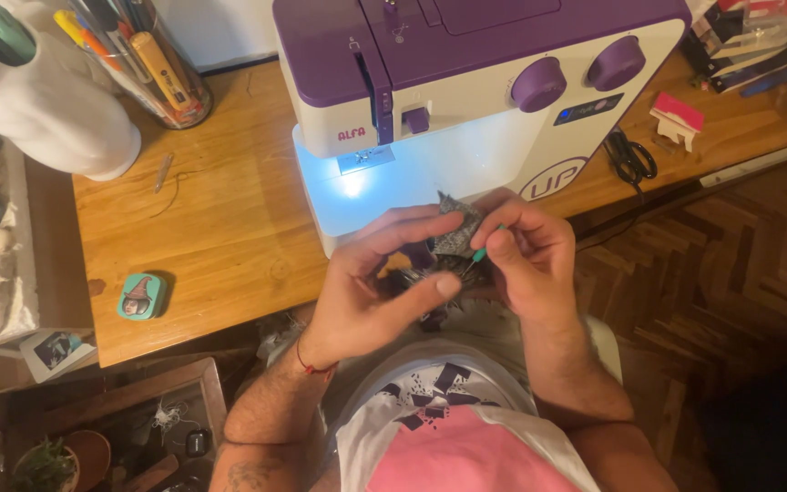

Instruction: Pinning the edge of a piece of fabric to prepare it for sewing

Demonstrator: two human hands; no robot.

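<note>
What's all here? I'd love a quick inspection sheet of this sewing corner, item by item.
Surface: wooden table, worn, carrying a lit purple and white sewing machine.
Job's things: small patterned fabric piece; thin teal-tipped tool.
Clutter: teal tin, jar of pens, black scissors, pink block.
Grippers: left hand pinches the fabric; right hand holds the tool against it.
Cables: dark cord trailing off the table edge.
Surroundings: herringbone wood floor, potted plant.
</note>
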